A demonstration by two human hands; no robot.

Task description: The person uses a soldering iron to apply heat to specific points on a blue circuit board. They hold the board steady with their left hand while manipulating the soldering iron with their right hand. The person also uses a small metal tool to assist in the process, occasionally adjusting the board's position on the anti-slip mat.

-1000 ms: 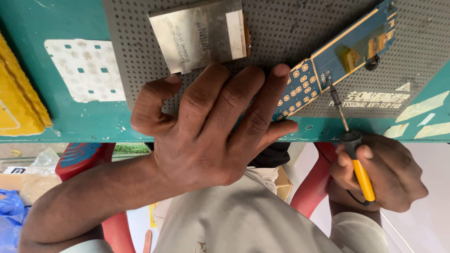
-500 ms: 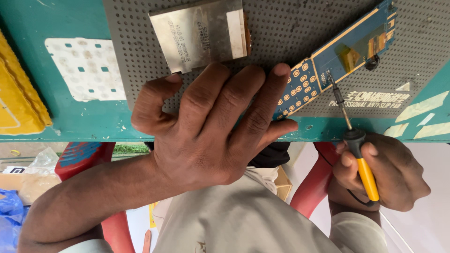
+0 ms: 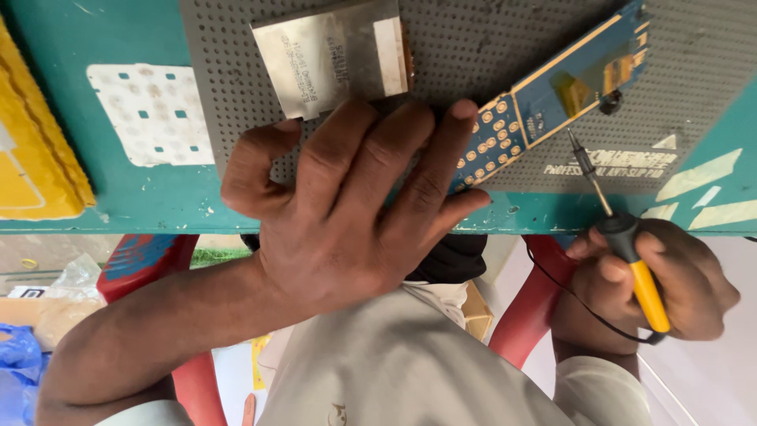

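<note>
My left hand (image 3: 355, 229) lies flat over the table edge, its fingertips pressing on the keypad end of a blue and gold phone circuit board (image 3: 552, 95). The board rests tilted on a grey perforated anti-slip mat (image 3: 473, 47). Lower right, my right hand (image 3: 654, 292) grips a soldering iron (image 3: 631, 252) by its yellow handle. The iron's thin metal tip touches the lower edge of the board. A silver rectangular display module (image 3: 331, 55) lies on the mat just above my left hand's fingers.
The mat sits on a teal table (image 3: 134, 197). On it, at left, lie a white rubber keypad sheet (image 3: 150, 110) and a yellow object (image 3: 31, 158). A black cord (image 3: 576, 308) trails from the iron. Red chair parts (image 3: 528, 308) and my grey shirt show below the table edge.
My right hand has shifted slightly with the soldering iron, its tip staying at the board's lower edge. My left hand has stayed put.
</note>
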